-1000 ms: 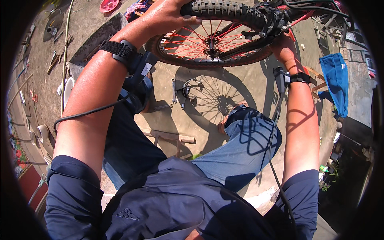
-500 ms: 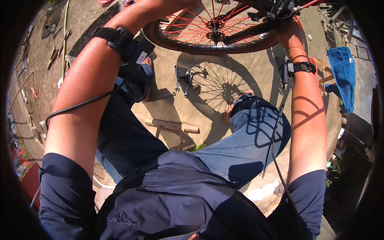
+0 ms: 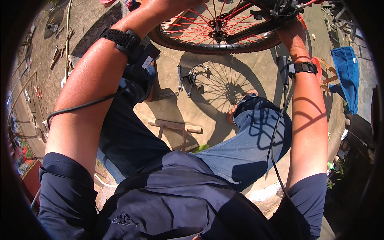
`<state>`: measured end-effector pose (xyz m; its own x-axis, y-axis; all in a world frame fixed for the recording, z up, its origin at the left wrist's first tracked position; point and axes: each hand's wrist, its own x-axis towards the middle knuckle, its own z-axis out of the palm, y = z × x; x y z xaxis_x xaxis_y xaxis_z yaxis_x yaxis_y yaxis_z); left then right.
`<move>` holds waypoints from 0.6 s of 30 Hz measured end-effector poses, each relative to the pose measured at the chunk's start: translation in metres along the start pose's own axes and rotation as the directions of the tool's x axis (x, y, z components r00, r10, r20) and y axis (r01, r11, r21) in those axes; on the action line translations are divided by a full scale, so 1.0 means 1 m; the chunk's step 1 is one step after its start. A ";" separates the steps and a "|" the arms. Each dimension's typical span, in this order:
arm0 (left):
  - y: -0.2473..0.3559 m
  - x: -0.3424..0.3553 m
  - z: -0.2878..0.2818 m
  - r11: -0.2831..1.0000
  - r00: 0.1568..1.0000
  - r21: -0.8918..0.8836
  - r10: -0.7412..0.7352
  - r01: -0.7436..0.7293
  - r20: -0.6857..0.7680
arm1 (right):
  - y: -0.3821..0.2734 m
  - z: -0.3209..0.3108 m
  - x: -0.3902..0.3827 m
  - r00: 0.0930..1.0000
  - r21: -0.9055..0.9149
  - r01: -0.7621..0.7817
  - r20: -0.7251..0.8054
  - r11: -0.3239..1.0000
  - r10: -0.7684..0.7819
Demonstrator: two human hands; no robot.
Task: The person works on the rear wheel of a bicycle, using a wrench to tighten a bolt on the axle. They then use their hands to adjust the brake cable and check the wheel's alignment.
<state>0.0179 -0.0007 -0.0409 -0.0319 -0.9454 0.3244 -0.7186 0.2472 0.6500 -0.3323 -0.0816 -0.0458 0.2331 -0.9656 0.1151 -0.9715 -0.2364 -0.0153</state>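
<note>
A bicycle wheel (image 3: 192, 50) with a black tyre and red spokes fills the top middle. From its hub a black bicycle fork (image 3: 250, 32) runs up to the right. My right hand (image 3: 292, 34) is closed around the fork's upper end from below; part of its fingers is hidden behind it. My left hand (image 3: 172, 6) is at the wheel's upper left, its fingers cut off by the top edge, so its grip is not visible. Below the wheel, a spanner (image 3: 180, 78) lies on the ground beside a silver-and-black brake part (image 3: 193, 77). Another spanner (image 3: 168, 95) lies nearer.
A small wooden stool (image 3: 174, 126) stands between my legs. At the right hangs a blue cloth (image 3: 346, 76) by a wooden frame. Black cables run along both arms from wrist-mounted devices. A pale hose (image 3: 67, 40) crosses the ground at the left.
The wheel, fork and both hands sit slightly further right in the view, as does the ground, so the view itself has shifted a little. Both hands stay at the bicycle.
</note>
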 end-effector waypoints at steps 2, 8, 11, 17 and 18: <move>0.000 0.000 0.000 1.000 1.000 0.019 0.018 -0.017 -0.017 | 0.010 0.010 0.006 1.000 0.002 0.018 -0.012 1.000 -0.018; -0.006 0.001 0.006 0.999 1.000 -0.036 -0.002 0.002 -0.007 | 0.021 0.024 0.011 0.998 0.044 0.030 -0.047 0.999 -0.028; -0.006 0.001 0.005 0.990 0.995 -0.114 -0.075 0.081 0.059 | 0.016 0.021 0.007 0.998 0.096 0.043 -0.049 0.994 -0.038; 0.000 -0.006 -0.017 0.991 0.991 0.050 0.118 -0.121 0.064 | -0.006 0.000 -0.012 0.995 0.123 0.035 -0.095 0.992 -0.024; -0.001 -0.009 -0.023 0.994 0.995 0.064 0.086 -0.090 0.054 | -0.005 0.001 -0.008 0.996 0.154 0.055 -0.076 0.987 -0.044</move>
<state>0.0350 0.0130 -0.0283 -0.1315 -0.9307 0.3414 -0.7556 0.3170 0.5732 -0.3295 -0.0729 -0.0480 0.2719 -0.9433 0.1905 -0.9391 -0.3033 -0.1614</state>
